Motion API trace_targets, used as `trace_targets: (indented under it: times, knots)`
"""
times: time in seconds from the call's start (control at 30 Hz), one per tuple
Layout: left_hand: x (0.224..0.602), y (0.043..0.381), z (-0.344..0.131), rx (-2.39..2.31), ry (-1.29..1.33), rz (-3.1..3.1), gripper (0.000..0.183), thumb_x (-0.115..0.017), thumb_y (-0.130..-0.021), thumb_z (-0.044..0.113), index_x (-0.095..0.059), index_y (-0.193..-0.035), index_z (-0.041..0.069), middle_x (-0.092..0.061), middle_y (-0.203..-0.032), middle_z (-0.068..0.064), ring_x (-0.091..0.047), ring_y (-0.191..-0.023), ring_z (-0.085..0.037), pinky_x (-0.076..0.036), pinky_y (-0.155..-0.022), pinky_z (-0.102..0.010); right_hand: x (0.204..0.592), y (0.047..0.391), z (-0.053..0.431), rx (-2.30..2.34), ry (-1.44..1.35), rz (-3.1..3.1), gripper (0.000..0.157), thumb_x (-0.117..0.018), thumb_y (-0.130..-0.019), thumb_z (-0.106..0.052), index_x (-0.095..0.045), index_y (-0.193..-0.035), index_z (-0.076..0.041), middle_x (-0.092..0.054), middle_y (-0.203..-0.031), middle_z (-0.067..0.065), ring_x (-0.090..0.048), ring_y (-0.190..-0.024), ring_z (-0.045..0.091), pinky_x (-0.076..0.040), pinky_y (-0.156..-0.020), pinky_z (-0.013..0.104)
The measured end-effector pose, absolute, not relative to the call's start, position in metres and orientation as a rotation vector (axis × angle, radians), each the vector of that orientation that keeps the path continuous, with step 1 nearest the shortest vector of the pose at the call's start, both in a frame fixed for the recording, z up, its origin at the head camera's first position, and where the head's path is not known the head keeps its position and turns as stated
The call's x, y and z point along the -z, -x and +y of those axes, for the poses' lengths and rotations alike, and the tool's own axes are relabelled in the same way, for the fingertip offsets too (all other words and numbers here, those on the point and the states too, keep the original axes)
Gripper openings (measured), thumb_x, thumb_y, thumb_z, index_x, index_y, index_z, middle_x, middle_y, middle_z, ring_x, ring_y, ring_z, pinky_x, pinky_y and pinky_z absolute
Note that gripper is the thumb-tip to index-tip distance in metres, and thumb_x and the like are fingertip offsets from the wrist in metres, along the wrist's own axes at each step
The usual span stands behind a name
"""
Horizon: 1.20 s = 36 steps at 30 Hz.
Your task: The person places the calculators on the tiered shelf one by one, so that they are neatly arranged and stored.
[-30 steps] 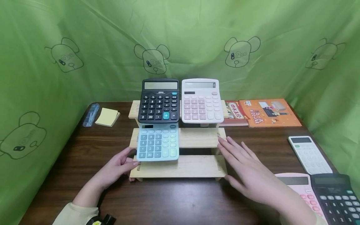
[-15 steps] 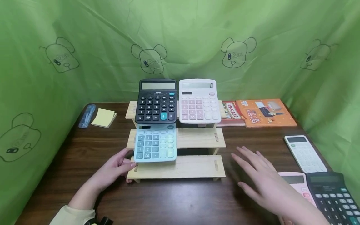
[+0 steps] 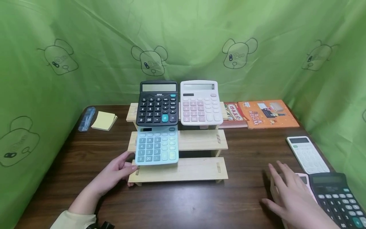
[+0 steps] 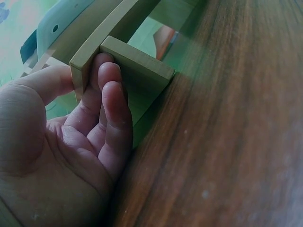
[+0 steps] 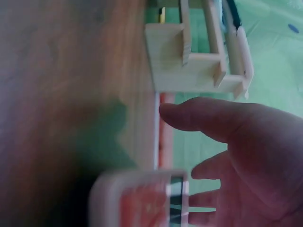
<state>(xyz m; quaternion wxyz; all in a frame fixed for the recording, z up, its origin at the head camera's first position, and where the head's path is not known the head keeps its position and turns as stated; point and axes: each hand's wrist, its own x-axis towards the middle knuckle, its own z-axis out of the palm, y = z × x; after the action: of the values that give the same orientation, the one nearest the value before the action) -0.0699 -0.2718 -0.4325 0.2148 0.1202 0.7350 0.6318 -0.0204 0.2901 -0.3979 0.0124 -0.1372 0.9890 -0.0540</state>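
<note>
My left hand (image 3: 118, 171) holds the left end of the three-step wooden stand (image 3: 197, 170), thumb on the lowest board and fingers curled beneath it, as the left wrist view shows. On the top step lean a black calculator (image 3: 158, 106) and a white calculator with pink keys (image 3: 201, 105). A light-blue calculator (image 3: 157, 146) leans on the middle step, its upper part behind the black one. My right hand (image 3: 295, 200), fingers spread, is over the pink calculator (image 5: 142, 203) at the right and hides most of it; nothing is gripped.
Right of the pink calculator lies a black calculator (image 3: 335, 197), with a slim white calculator (image 3: 308, 154) behind. Orange and red books (image 3: 274, 119) lie at the back right. Yellow sticky notes (image 3: 104, 121) and a clear blue object (image 3: 87, 119) lie back left. Green cloth (image 3: 183, 38) surrounds the table.
My right hand has moved right, from the stand's right end to above the pink calculator. My left hand stays at the stand's left end. The whole view shifts slightly.
</note>
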Motion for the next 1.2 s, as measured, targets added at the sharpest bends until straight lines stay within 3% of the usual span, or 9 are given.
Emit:
trace_targets:
  times: [0.23,0.37,0.67,0.93,1.2]
  knots:
    - [0.434,0.071,-0.27,-1.745,-0.298,2.043,0.058,-0.052,-0.101,0.016,-0.018,-0.147,0.003,-0.069,-0.092,-0.022,-0.063,-0.058,-0.037,-0.055,-0.056,-0.047,0.411,0.004,0.317,0.035,0.246,3.034,0.131,-0.057,-0.066,-0.086,-0.015,-0.152,0.004,-0.001,-0.155,0.032,-0.007,-0.135,0.059,-0.023,-0.09,0.08]
    - [0.434,0.069,-0.271,-1.739,-0.289,2.033,0.06,-0.051,-0.102,0.015,-0.015,-0.148,0.002,-0.068,-0.092,-0.024,-0.063,-0.06,-0.038,-0.056,-0.057,-0.048,0.413,-0.001,0.321,0.035,0.245,3.012,0.135,-0.054,-0.064,-0.089,-0.009,-0.153,0.002,0.004,-0.156,0.03,0.004,-0.139,0.054,-0.023,-0.092,0.078]
    - [0.432,0.071,-0.269,-1.733,-0.274,2.025,0.061,-0.051,-0.102,0.018,-0.014,-0.15,0.005,-0.067,-0.092,-0.025,-0.063,-0.061,-0.038,-0.056,-0.058,-0.048,0.413,-0.003,0.321,-0.08,0.14,2.961,0.135,-0.05,-0.056,-0.095,-0.005,-0.157,-0.018,-0.004,-0.155,0.028,-0.022,-0.126,0.057,-0.026,-0.079,0.083]
    - [0.432,0.071,-0.268,-1.711,-0.244,2.035,0.062,-0.051,-0.102,0.019,-0.014,-0.15,0.006,-0.068,-0.094,-0.024,-0.063,-0.062,-0.04,-0.056,-0.059,-0.048,0.41,0.0,0.313,0.01,0.24,2.989,0.121,-0.051,-0.064,-0.09,-0.014,-0.157,-0.022,-0.015,-0.155,0.021,-0.023,-0.128,0.051,-0.028,-0.071,0.084]
    - [0.432,0.072,-0.268,-1.726,-0.258,2.032,0.063,-0.052,-0.102,0.018,-0.014,-0.15,0.006,-0.067,-0.094,-0.025,-0.063,-0.061,-0.04,-0.056,-0.058,-0.049,0.408,0.007,0.307,0.081,0.293,3.025,0.108,-0.073,-0.07,-0.065,-0.021,-0.155,-0.025,-0.016,-0.156,0.016,-0.022,-0.129,0.048,-0.033,-0.072,0.076]
